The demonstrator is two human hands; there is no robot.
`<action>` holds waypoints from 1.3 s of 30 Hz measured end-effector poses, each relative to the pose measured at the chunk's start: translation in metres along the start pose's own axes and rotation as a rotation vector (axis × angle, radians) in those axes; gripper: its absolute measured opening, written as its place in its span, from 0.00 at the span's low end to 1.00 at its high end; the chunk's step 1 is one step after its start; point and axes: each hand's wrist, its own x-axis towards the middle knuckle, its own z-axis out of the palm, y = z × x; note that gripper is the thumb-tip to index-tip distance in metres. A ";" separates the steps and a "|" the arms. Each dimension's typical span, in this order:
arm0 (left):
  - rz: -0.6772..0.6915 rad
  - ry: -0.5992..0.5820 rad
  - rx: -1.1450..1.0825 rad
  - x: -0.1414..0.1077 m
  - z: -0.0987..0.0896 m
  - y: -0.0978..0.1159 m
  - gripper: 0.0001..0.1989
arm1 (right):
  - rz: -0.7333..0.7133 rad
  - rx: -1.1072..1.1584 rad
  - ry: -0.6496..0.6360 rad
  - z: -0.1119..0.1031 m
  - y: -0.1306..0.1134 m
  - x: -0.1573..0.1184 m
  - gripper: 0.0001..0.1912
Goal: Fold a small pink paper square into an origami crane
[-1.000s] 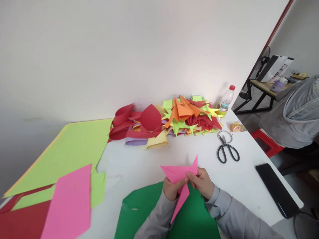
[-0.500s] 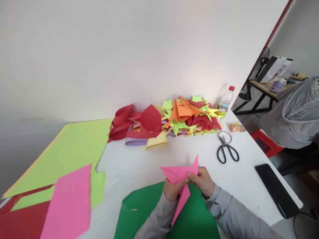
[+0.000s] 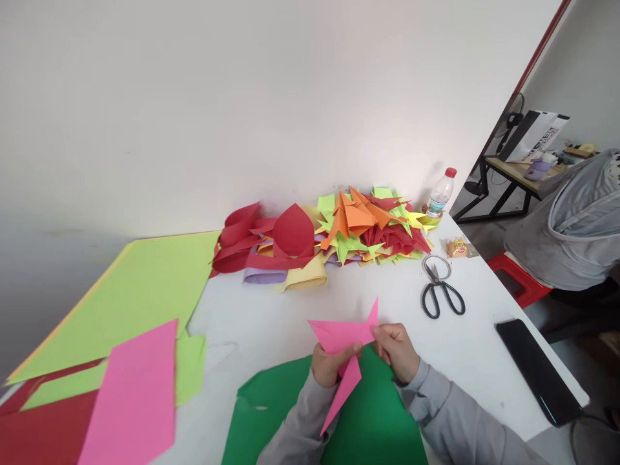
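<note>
A folded pink paper shape (image 3: 339, 334) with several pointed ends is held above a green sheet (image 3: 276, 400). My left hand (image 3: 332, 363) grips its middle, thumb on top, and one long pink point hangs down beside the wrist. My right hand (image 3: 397, 352) pinches the right-hand edge, just below the upward point. Its fingers are curled together.
Folded orange, red and green pieces (image 3: 356, 216) are heaped by the wall, beside red paper loops (image 3: 293, 232). At the right are scissors (image 3: 436, 290), a bottle (image 3: 440, 194) and a black phone (image 3: 537, 371). Large sheets (image 3: 140, 284) cover the left. A person (image 3: 576, 219) sits beyond.
The pink paper and my left hand have shifted slightly left. My right thumb has drawn back from the paper's centre to its right edge.
</note>
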 end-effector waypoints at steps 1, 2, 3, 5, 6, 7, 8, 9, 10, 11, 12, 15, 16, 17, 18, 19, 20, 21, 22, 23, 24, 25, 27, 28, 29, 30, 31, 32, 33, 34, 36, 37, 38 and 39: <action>0.001 -0.003 0.003 0.001 -0.001 0.000 0.14 | 0.000 0.002 0.006 -0.001 0.000 0.001 0.35; 0.001 -0.006 0.007 0.002 -0.002 0.001 0.14 | -0.002 0.002 0.008 -0.001 0.000 0.001 0.35; 0.000 -0.011 0.010 0.002 -0.003 0.001 0.14 | -0.004 0.001 0.006 -0.001 0.000 0.001 0.35; -0.005 -0.026 0.017 0.003 -0.004 0.000 0.14 | -0.009 -0.008 -0.011 -0.001 0.000 0.001 0.35; -0.010 -0.037 0.021 0.002 -0.004 0.000 0.14 | -0.012 -0.015 -0.025 0.000 -0.001 0.000 0.35; -0.017 -0.049 0.024 0.002 -0.004 0.000 0.14 | -0.016 -0.023 -0.042 0.001 -0.001 0.000 0.35; -0.024 -0.061 0.026 0.001 -0.004 -0.001 0.14 | -0.019 -0.031 -0.058 0.001 -0.002 -0.001 0.34; -0.029 -0.070 0.027 0.001 -0.003 -0.002 0.14 | -0.023 -0.039 -0.071 0.002 -0.003 -0.001 0.34; -0.033 -0.075 0.027 0.000 -0.002 -0.003 0.15 | -0.027 -0.047 -0.080 0.003 -0.004 -0.002 0.34; -0.033 -0.077 0.026 0.000 -0.001 -0.005 0.15 | -0.031 -0.053 -0.086 0.004 -0.005 -0.002 0.34; -0.031 -0.074 0.024 -0.001 -0.001 -0.006 0.15 | -0.037 -0.059 -0.089 0.004 -0.006 -0.002 0.34; -0.024 -0.064 0.021 -0.002 0.001 -0.008 0.15 | -0.063 -0.071 -0.094 0.005 -0.010 -0.002 0.35; -0.024 -0.064 0.021 -0.001 0.001 -0.009 0.16 | -0.070 -0.073 -0.097 0.005 -0.011 -0.001 0.34; -0.024 -0.065 0.022 -0.001 0.001 -0.009 0.16 | -0.073 -0.076 -0.099 0.005 -0.011 -0.001 0.34; -0.024 -0.066 0.023 -0.001 0.001 -0.008 0.16 | -0.072 -0.078 -0.103 0.004 -0.011 -0.001 0.33; -0.024 -0.065 0.024 -0.001 0.000 -0.008 0.16 | -0.069 -0.081 -0.109 0.004 -0.011 -0.001 0.32; -0.022 -0.061 0.026 -0.001 0.000 -0.007 0.16 | -0.064 -0.084 -0.117 0.004 -0.010 -0.001 0.31; -0.019 -0.054 0.028 -0.001 -0.001 -0.006 0.15 | -0.059 -0.088 -0.126 0.004 -0.009 -0.002 0.31; -0.013 -0.046 0.030 -0.001 -0.001 -0.005 0.15 | -0.056 -0.091 -0.135 0.003 -0.009 -0.002 0.31; -0.005 -0.038 0.031 -0.001 -0.001 -0.004 0.15 | -0.056 -0.094 -0.144 0.003 -0.008 -0.003 0.32; 0.002 -0.032 0.032 -0.001 -0.002 -0.003 0.16 | -0.057 -0.097 -0.151 0.003 -0.008 -0.003 0.32; 0.005 -0.031 0.032 -0.001 -0.002 -0.002 0.17 | -0.058 -0.098 -0.156 0.003 -0.009 -0.003 0.33; -0.001 -0.045 0.031 -0.002 -0.002 0.000 0.17 | -0.058 -0.097 -0.160 0.004 -0.010 -0.004 0.33; -0.010 -0.060 0.030 -0.001 -0.002 0.001 0.17 | -0.056 -0.095 -0.158 0.004 -0.011 -0.004 0.34; -0.020 -0.076 0.029 -0.001 -0.002 0.001 0.16 | -0.053 -0.093 -0.154 0.004 -0.011 -0.004 0.34; -0.030 -0.092 0.027 0.000 -0.003 0.002 0.16 | -0.050 -0.091 -0.147 0.004 -0.012 -0.004 0.34; -0.037 -0.104 0.024 0.000 -0.003 0.003 0.16 | -0.045 -0.090 -0.137 0.004 -0.011 -0.004 0.34; -0.044 -0.115 0.020 0.001 -0.003 0.003 0.16 | -0.041 -0.090 -0.122 0.004 -0.011 -0.004 0.35; -0.049 -0.121 0.016 0.001 -0.003 0.004 0.16 | -0.036 -0.089 -0.104 0.004 -0.011 -0.004 0.35; -0.052 -0.122 0.009 0.001 -0.002 0.004 0.15 | -0.032 -0.089 -0.082 0.003 -0.010 -0.004 0.35; -0.060 -0.117 -0.012 -0.001 0.000 0.003 0.14 | -0.025 -0.086 -0.041 0.002 -0.009 -0.003 0.35; -0.064 -0.109 -0.028 -0.002 0.001 0.003 0.14 | -0.023 -0.083 -0.025 0.002 -0.008 -0.002 0.35; -0.071 -0.098 -0.049 -0.002 0.003 0.002 0.14 | -0.020 -0.079 -0.010 0.001 -0.008 -0.002 0.35; -0.078 -0.086 -0.076 -0.002 0.004 0.001 0.15 | -0.018 -0.074 0.006 0.001 -0.008 -0.001 0.35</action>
